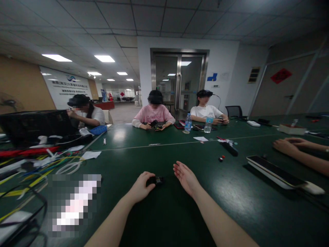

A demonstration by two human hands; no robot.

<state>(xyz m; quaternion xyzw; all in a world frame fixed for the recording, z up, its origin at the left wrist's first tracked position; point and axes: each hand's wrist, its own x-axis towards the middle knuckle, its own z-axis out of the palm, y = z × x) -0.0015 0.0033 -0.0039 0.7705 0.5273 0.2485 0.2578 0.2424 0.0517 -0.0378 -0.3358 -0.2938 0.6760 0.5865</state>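
Note:
In the head view my left hand (140, 188) is closed round one end of a small dark object (158, 180) that lies low over the green table. Its exposed end looks black with a lighter detail, but its kind is too small to make out. My right hand (187, 179) is open to the right of it, fingers stretched forward and palm turned inward, touching nothing. A gap separates the right hand from the dark object.
Loose cables (69, 167) and a pixelated bright item (78, 202) lie on my left. To the right are a black-topped white device (275, 171), a black bar-shaped item (229, 148) and another person's hands (288, 146). Two bottles (208, 123) stand ahead, near seated people.

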